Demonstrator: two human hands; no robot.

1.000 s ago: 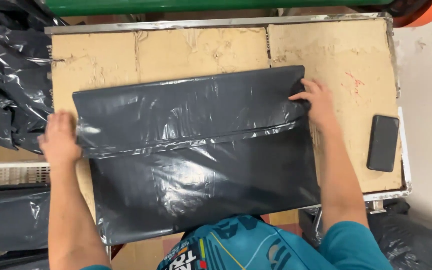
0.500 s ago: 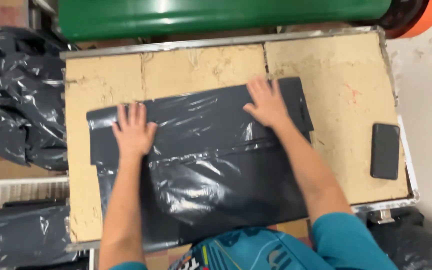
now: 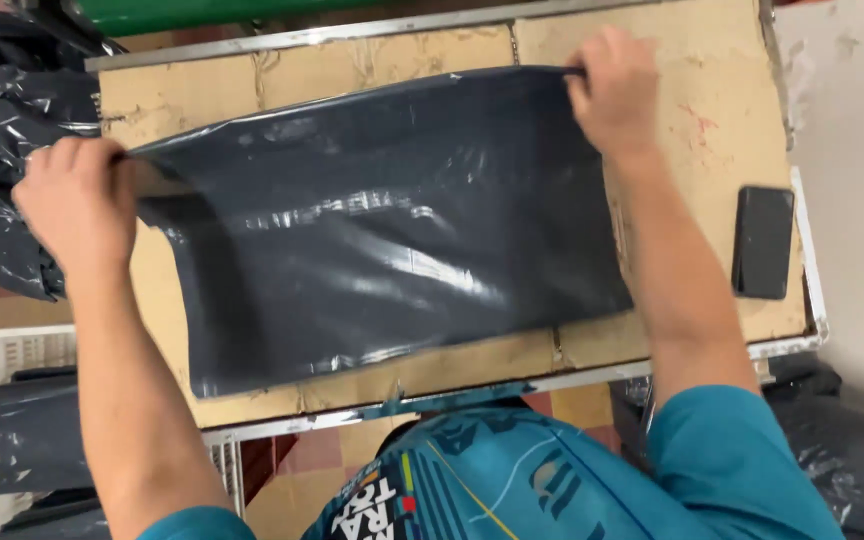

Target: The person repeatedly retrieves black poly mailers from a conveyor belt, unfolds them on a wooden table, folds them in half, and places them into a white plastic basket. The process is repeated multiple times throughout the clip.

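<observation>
I observe a large dark grey glossy plastic bag (image 3: pixel 392 240) spread across the cardboard-topped table (image 3: pixel 652 330), covering most of its middle and reaching toward the near edge. The left hand (image 3: pixel 77 205) has its grip pinched tight on the bag's far left corner, just off the table's left edge. The right hand (image 3: pixel 614 92) has its grip curled shut on the bag's far right corner, near the table's far edge. The bag's far edge is lifted between the two hands. A flat black rectangular phone (image 3: pixel 763 242) lies close to the table's right edge, apart from the bag. Crumpled black plastic bags (image 3: pixel 2 120) are heaped beyond the table's left side.
</observation>
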